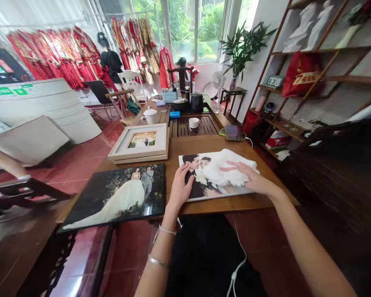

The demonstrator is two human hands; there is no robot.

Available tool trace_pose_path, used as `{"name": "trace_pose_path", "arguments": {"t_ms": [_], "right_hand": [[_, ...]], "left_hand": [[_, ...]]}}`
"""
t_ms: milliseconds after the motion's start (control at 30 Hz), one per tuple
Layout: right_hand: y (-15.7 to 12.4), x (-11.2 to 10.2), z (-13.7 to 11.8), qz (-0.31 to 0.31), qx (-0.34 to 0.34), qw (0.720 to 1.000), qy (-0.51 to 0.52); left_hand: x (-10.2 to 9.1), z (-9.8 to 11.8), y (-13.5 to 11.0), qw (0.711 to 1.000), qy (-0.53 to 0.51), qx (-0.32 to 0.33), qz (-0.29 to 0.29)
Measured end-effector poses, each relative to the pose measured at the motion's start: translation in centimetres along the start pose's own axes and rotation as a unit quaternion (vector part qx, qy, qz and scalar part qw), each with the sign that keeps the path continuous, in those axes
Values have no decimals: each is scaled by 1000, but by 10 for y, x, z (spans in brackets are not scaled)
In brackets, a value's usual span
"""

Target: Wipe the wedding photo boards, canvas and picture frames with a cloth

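A wedding photo panel (200,192) with white edges lies face up on the wooden table in front of me. My left hand (182,183) rests on its left side, fingers stretched and thumb apart on the picture. Under my right hand (245,175) is a bunched, fluffy white cloth (224,163), covering the panel's upper right part. The fingers of that hand lie spread on top of the cloth. To the left is a larger dark glossy photo panel (117,194) showing a couple, overhanging the table's front edge.
White picture frames (139,142) are stacked behind the dark panel. Farther back stand a lidded white cup (149,114), a slatted tea tray (184,126) with a small white cup (194,123), and a propped phone (235,132). A person (109,62) is near the red garments (58,57).
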State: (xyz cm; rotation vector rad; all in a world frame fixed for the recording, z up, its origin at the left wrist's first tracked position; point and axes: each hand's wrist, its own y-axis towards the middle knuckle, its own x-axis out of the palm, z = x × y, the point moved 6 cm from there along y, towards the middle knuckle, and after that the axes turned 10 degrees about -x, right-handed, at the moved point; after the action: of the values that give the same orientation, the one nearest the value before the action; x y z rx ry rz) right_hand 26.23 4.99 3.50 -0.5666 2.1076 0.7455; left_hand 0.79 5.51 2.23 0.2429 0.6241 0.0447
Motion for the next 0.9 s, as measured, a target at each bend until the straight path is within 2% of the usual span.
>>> {"name": "trace_pose_path", "arguments": {"t_ms": [167, 267, 367, 533, 667, 767, 900], "right_hand": [[44, -6, 26, 8, 71, 996, -59], [66, 0, 22, -2, 79, 993, -92], [72, 11, 7, 0, 59, 993, -103], [49, 26, -36, -19, -34, 996, -85], [18, 26, -68, -5, -72, 995, -68], [-4, 22, -76, -10, -63, 997, -43], [-20, 13, -67, -39, -50, 998, -5]], "left_hand": [[1, -2, 1, 1000, -9, 0, 12], [1, -4, 1, 1000, -9, -1, 20], [1, -4, 0, 1000, -9, 0, 23], [1, -2, 0, 1000, -7, 4, 14], [1, -1, 1, 1000, 0, -1, 8], [1, -1, 1, 1000, 0, -3, 9], [1, -1, 1, 1000, 0, -4, 2]]}}
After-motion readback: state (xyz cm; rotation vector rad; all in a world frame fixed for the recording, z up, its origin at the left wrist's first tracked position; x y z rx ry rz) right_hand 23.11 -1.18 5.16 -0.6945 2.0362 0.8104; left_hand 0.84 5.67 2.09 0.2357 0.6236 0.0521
